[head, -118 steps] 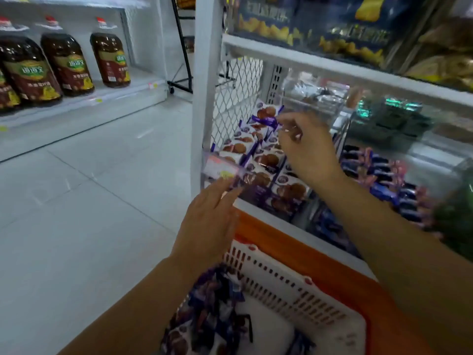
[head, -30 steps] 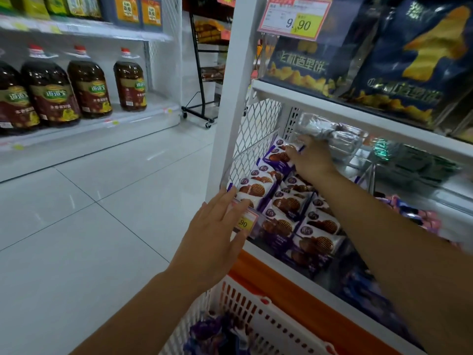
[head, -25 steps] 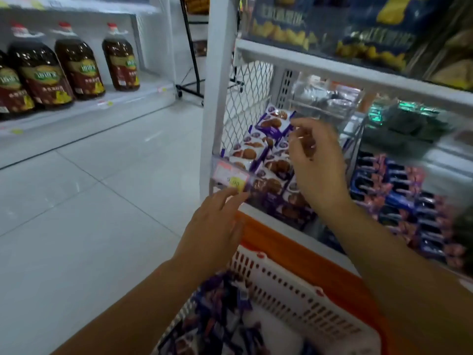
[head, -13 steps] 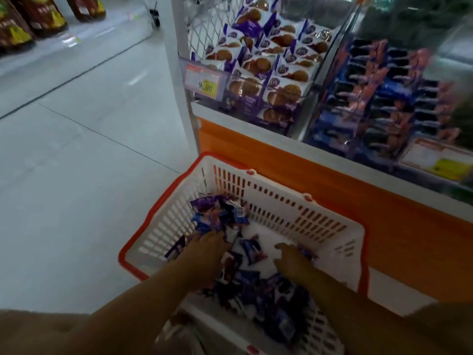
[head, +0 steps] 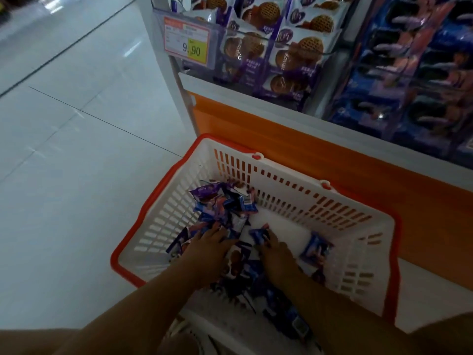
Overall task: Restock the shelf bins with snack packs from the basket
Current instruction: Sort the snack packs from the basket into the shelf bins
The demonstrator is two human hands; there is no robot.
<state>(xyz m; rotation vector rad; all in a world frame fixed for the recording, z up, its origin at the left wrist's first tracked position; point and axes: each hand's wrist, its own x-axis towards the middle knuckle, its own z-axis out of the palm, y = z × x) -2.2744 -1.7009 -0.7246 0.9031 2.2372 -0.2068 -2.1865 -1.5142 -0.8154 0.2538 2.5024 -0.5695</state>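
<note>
Fingers [head: 217, 233] of the left hand [head: 210, 248] and right hand [head: 275, 254] dig into the loose snack packs [head: 222, 201] heaped under them in the white basket [head: 358, 226], whether gripping or spread I cannot tell; up beyond them the waffle-pack bin [head: 279, 47] looks well filled; plenty of packs remain.

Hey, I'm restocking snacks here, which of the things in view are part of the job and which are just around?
Job: basket, loose snack packs in it, left hand and right hand among them, purple cookie bin, blue-pack bin.
Just there: price tag, orange base panel, floor tiles.
</note>
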